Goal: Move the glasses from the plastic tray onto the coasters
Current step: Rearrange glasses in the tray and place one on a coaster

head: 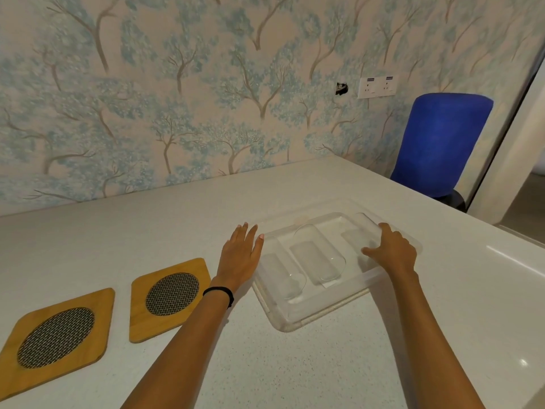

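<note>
A clear plastic tray (298, 315) sits on the white counter right of centre. Three clear glasses lie on their sides in it: one at the left (283, 276), one in the middle (320, 258) and one at the right (358, 234). My right hand (390, 249) rests over the right glass, fingers curled on it; the grip itself is partly hidden. My left hand (240, 256) lies flat and open on the counter against the tray's left edge. Two wooden coasters with mesh centres lie to the left, one near (169, 298), one farther left (56, 336).
A blue chair (442, 143) stands beyond the counter's far right corner. Wallpapered wall runs behind the counter, with a white socket plate (377, 86). The counter's right edge (519, 261) drops off beside the tray.
</note>
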`<state>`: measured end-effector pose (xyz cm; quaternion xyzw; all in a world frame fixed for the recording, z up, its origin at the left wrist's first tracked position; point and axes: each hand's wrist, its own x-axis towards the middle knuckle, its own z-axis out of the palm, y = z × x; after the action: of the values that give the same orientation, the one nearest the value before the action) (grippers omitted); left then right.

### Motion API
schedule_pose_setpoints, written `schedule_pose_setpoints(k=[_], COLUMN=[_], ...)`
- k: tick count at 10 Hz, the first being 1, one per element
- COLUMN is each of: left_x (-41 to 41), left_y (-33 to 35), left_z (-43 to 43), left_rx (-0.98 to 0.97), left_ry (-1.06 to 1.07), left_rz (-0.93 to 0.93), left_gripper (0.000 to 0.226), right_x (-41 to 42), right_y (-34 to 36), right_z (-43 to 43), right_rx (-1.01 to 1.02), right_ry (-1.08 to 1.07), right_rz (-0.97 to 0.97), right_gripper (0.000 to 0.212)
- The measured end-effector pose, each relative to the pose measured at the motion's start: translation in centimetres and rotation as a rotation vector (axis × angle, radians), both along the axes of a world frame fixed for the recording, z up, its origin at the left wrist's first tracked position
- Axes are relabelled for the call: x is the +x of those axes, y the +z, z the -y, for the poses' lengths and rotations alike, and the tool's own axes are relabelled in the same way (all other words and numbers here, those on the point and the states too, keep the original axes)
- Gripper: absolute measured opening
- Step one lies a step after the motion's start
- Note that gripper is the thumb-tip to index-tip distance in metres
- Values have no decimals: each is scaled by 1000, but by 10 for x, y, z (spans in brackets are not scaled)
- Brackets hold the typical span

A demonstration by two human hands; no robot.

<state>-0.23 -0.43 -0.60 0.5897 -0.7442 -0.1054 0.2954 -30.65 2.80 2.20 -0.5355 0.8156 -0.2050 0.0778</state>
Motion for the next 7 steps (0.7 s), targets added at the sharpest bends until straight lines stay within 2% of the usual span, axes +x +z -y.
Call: schedule_pose_setpoints(k=[3,5,7], left_x=[0,0,0], left_y=[-3,-6,-6], left_z=[1,1,1], left_rx=[17,23,23], left_ry=[-4,2,3], left_rz=[-58,-80,-83], left_gripper=[49,49,50], right_x=[-2,-5,-9], right_y=[-3,-2,5], right_z=[-3,-6,-6], right_rx=[-227,-401,-628], right_ry=[31,178,181], right_rz=[179,445,648], right_gripper=[72,71,69])
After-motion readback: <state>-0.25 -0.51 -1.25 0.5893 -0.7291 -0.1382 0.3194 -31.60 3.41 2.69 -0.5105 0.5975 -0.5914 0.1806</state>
